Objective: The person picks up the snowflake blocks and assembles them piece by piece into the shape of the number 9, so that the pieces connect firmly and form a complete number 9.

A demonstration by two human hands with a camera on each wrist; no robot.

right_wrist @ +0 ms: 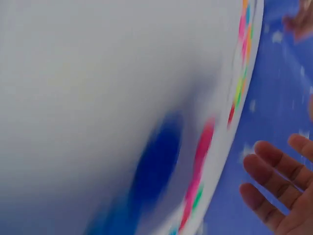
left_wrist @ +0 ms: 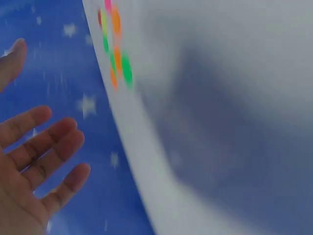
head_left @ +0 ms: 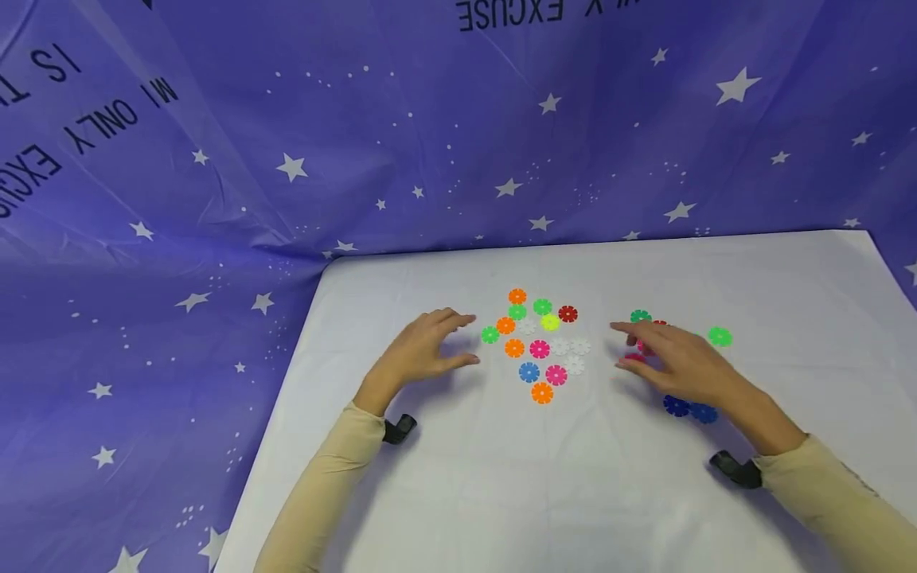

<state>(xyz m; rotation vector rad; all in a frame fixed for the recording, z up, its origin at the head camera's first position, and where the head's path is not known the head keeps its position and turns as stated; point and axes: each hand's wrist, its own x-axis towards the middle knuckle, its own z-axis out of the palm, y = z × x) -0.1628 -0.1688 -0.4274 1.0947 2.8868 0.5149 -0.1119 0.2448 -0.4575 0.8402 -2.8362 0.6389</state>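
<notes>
Notched plastic discs in orange, green, pink, white, blue, yellow and red lie flat in a loose group mid-table, among them a pink disc (head_left: 540, 349). To the left of that group my left hand (head_left: 419, 348) hovers with fingers spread, touching nothing; its palm and fingers show in the left wrist view. My right hand (head_left: 680, 360) is raised over a second group on the right, fingers apart and holding nothing. It partly hides those discs. Dark blue discs (head_left: 677, 406) show below it, a green disc (head_left: 641, 317) above it, and a light green disc (head_left: 719, 337) to its right.
A white cloth covers the table (head_left: 501, 493). Behind and to the left hangs a purple-blue curtain (head_left: 444, 119) with white stars and lettering. Black wrist devices, one at the left cuff (head_left: 399, 429) and one at the right cuff (head_left: 736, 469), stick out from the sleeves.
</notes>
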